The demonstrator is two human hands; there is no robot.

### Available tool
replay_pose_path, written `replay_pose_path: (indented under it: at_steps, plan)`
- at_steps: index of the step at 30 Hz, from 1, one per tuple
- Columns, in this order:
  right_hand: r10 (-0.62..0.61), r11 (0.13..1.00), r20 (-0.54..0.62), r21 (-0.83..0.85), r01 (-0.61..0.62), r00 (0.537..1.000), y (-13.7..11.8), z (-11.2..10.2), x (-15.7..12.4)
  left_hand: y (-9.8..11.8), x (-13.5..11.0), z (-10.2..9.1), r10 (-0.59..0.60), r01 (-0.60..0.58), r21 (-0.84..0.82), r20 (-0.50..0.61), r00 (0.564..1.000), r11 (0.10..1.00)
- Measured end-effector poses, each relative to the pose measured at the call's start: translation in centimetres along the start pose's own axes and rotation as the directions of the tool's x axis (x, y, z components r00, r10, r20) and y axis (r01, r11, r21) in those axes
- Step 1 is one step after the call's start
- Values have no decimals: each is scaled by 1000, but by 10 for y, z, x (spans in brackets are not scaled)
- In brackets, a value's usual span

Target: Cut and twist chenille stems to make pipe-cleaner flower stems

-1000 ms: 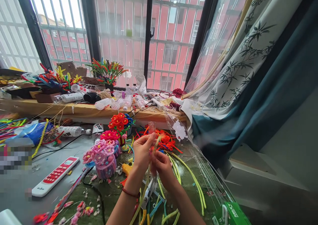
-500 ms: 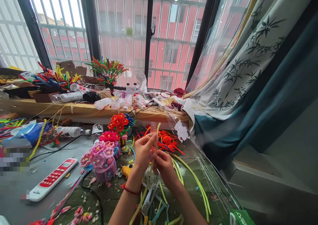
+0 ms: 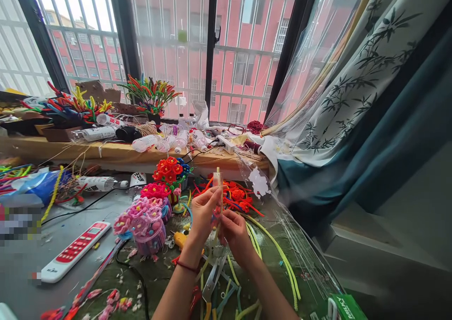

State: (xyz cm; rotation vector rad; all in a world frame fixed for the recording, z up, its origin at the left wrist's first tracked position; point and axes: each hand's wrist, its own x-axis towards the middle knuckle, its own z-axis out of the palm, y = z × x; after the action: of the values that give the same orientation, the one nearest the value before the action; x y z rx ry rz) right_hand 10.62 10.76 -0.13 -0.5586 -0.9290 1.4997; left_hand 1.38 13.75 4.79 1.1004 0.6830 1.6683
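My left hand (image 3: 203, 214) is closed, thumb and fingers pinching a narrow clear plastic strip (image 3: 218, 180) upright. A pale yellow pipe cleaner (image 3: 218, 169) runs along the strip, its tip just above the top edge. My right hand (image 3: 234, 229) pinches lower down on the pipe cleaner; its fingertips partly hide the contact. Below the hands lie scissors (image 3: 211, 282), with blades pointing up between my forearms. A yellow glue gun (image 3: 181, 240) lies left of my left wrist, partly hidden by it.
Pots of pink pipe-cleaner flowers (image 3: 150, 237) and red ones (image 3: 168, 169) stand to the left. Yellow-green pipe cleaners (image 3: 284, 254) curve along the right. Orange-red pieces (image 3: 240, 195) lie behind the hands. A white and red handset (image 3: 76, 252) rests far left; bottles (image 3: 145, 142) crowd the sill.
The pipe cleaner's top, which leaned right beyond the strip, now lines up with it and sticks out less. The strip stands more upright and shows more above my left hand.
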Motion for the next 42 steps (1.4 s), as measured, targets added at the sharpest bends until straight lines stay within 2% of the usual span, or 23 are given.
replay_pose_path:
  at_steps: [8,14,19,31,42]
  plan:
    - [-48,998,5,-44,48,999,3,1,-4,1,2,4,-22,20,-24,-109,994,1000]
    - [-95,990,10,-104,95,995,11,0,-2,-2,1,12,-107,81,-157,-160,981,984]
    - [-120,987,0,-108,120,993,12,-1,-2,-2,0,14,-93,62,-158,-195,976,985]
    - [-108,981,-18,-165,104,994,1,4,-4,-2,0,13,-101,80,-103,-217,971,991]
    - [-81,990,-49,-122,75,996,-1,6,-5,3,-1,17,-156,120,-173,-216,964,978]
